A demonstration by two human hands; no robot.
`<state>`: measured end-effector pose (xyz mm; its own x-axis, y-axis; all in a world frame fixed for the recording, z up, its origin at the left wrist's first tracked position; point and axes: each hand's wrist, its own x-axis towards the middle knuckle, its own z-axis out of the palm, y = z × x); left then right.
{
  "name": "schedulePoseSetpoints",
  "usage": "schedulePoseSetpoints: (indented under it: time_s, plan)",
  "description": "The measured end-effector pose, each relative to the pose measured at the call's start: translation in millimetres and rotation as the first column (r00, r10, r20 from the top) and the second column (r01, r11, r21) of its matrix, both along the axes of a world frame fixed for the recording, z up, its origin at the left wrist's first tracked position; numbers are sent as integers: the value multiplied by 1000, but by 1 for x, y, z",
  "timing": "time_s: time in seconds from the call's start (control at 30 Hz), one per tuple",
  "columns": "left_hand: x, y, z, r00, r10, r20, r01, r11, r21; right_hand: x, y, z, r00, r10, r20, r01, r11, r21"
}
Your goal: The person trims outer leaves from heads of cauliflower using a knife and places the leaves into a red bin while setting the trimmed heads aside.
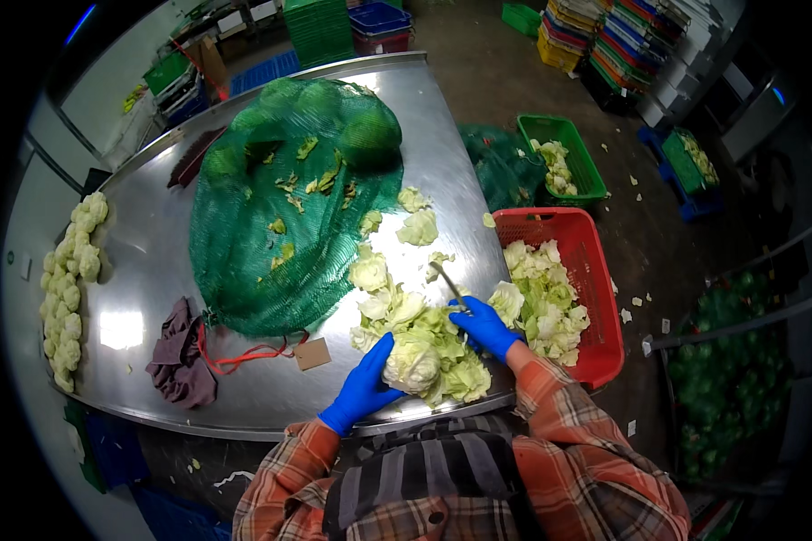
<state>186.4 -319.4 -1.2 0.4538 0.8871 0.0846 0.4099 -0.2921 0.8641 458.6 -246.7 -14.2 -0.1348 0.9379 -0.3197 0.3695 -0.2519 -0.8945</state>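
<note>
My left hand [365, 385], in a blue glove, rests around the left side of a pale green head of lettuce [411, 364] near the front edge of the steel table [257, 392]. My right hand [484, 326], also gloved in blue, holds a knife [448, 280] whose blade points away from me. Loose lettuce leaves [463, 379] lie between and under the hands, and more leaves [418, 228] are scattered farther back. A green mesh bag [277, 270] with several round heads inside its far end covers the middle of the table.
Right of the table stand a red crate [599, 304] and a green crate [585, 155], both holding leaves. A row of trimmed heads [64, 291] lines the far left edge. Purple cloth [183, 358], red string [233, 362] and a cardboard tag [312, 354] lie left of my hands.
</note>
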Motion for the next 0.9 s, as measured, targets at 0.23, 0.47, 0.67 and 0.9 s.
schedulePoseSetpoints:
  time_s: [0.23,0.47,0.67,0.9]
  plan:
    - [52,10,35,930,364,-59,-369,915,-164,-17,-49,84,991,34,126,-68,957,281]
    - [63,25,21,919,338,-202,-358,931,-74,-37,-70,49,998,46,50,-54,983,176]
    - [66,39,30,920,339,-198,-373,913,-166,-21,-53,19,997,-30,-76,55,937,344]
    - [52,42,31,944,293,-149,-326,897,-298,-31,-43,67,903,-162,-399,72,970,-231]
